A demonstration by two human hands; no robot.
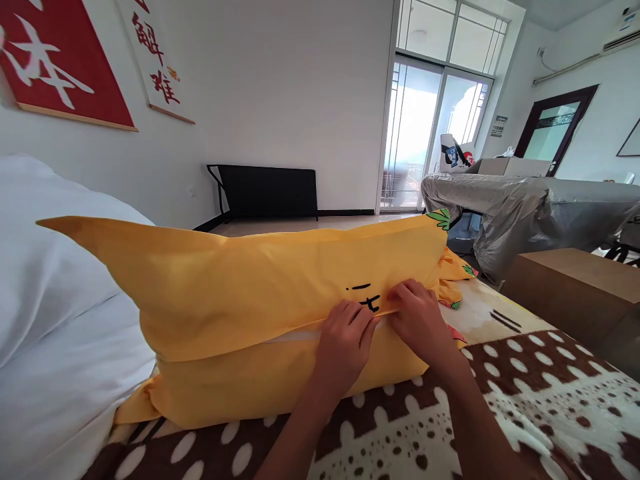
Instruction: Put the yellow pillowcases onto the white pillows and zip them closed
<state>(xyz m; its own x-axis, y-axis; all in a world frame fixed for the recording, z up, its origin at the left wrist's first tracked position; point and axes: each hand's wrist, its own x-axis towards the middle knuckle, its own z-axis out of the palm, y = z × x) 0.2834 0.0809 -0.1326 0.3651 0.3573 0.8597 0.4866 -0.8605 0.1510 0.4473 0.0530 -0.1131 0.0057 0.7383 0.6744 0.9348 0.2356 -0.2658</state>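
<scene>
A yellow pillowcase with a pillow inside stands on its long side across the bed. A lengthwise opening runs along its near face, and a strip of white shows in the gap. Just right of the middle, my left hand pinches the edge of this opening with curled fingers. Close beside it, my right hand grips the same edge farther right, fingers bent over the cloth. Black printed marks show on the cloth between and above the hands. My fingertips are partly hidden by the knuckles.
White bedding is heaped on the left. Under the pillow lies a brown and white patterned blanket. More yellow cloth lies behind the pillow's right end. A cardboard box and a plastic-covered table stand to the right.
</scene>
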